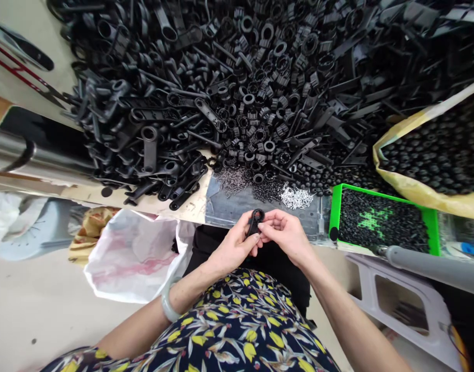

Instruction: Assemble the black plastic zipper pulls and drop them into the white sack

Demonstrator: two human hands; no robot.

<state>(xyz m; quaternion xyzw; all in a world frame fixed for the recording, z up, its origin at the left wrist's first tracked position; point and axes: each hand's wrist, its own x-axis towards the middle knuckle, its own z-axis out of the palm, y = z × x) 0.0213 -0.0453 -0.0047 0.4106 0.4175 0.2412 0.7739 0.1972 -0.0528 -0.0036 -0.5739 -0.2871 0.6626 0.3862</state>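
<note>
My left hand [237, 240] is closed round a small black plastic part [254, 222] with a ring at its upper end, held just off the table's front edge. From the right, my right hand [285, 232] is pinched against the same part; whether its fingertips hold something smaller is hidden. Just beyond the hands, on a grey mat [229, 206], lie small piles of brownish pins [232, 181], tiny black pieces [266, 191] and white pins [296, 196]. Behind them rises a large heap of black rings [258, 132] and black handle-like parts [149, 150].
A green tray [335, 212] of small black pieces stands right of the mat. Behind it is a yellowish bag [411, 181] of black balls. A white bag [134, 258] hangs open below the table's left edge. A grey cylinder [434, 266] juts in at right.
</note>
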